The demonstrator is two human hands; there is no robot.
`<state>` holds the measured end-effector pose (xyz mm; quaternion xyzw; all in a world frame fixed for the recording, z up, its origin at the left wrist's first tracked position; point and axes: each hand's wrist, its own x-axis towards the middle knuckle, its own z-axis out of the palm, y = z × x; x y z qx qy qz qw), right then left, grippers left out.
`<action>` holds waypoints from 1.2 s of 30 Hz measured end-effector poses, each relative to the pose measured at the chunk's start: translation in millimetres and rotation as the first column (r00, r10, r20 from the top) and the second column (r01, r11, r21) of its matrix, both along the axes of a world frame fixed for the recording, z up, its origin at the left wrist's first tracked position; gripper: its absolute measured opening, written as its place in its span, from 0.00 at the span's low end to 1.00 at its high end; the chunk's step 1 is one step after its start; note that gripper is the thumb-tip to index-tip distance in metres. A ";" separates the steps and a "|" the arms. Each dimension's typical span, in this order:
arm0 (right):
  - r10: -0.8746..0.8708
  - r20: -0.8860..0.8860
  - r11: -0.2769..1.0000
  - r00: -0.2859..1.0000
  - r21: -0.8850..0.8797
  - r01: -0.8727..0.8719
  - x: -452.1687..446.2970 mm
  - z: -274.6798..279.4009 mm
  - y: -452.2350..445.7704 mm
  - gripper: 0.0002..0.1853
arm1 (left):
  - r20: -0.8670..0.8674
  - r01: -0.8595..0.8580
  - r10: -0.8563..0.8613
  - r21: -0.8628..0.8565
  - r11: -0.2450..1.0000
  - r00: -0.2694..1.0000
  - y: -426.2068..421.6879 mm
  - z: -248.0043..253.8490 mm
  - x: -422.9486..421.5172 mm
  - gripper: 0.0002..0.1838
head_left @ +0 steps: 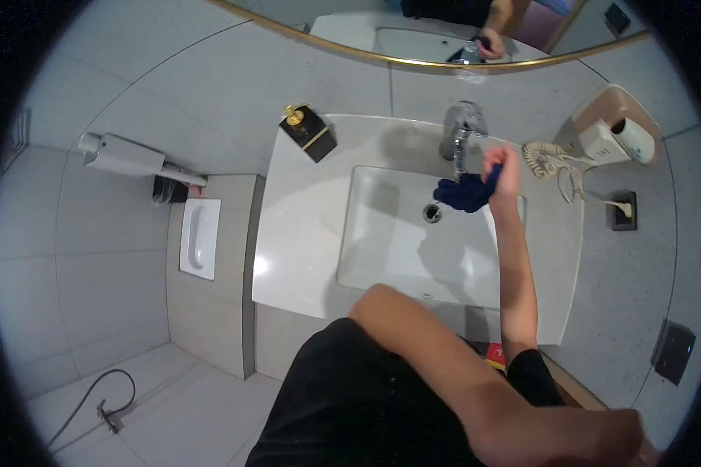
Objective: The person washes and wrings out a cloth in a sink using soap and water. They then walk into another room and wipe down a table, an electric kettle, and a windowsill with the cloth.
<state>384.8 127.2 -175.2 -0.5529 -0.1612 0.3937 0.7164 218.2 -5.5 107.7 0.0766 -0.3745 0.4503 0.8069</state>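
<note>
A dark blue cloth [464,193] hangs bunched over the white sink basin [382,241], beside the drain and just below the chrome faucet [466,128]. My right hand [505,173] holds it at its right end, with the fingers curled. Bent across my body, my left arm points to the lower right. My left hand [627,440] is blurred and cut off at the bottom right, so its fingers cannot be made out.
A black soap dispenser with a gold pump [309,134] stands on the counter's back left corner. On the right wall hang a hair dryer [631,140] with a coiled cord and a socket [624,210]. A gold-rimmed mirror [350,53] spans the top. A squat toilet [200,237] lies left.
</note>
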 end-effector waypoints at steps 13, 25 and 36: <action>-0.210 -0.558 0.956 0.803 -0.288 0.050 -29.4 -131.3 -16.5 0.04 | -0.306 0.674 -0.697 0.657 0.339 0.649 -18.1 -0.2 16.0 0.20; 0.124 -0.520 0.973 0.845 -0.106 -0.208 -50.1 -141.2 -23.3 0.10 | -0.858 0.177 0.485 0.458 0.871 -0.170 107.0 -283.3 -31.1 0.13; -0.028 -0.129 0.992 0.991 -0.125 0.012 -65.5 -107.2 -37.6 0.08 | -0.814 0.123 -0.542 -0.528 0.840 0.208 165.0 -446.7 -6.4 0.21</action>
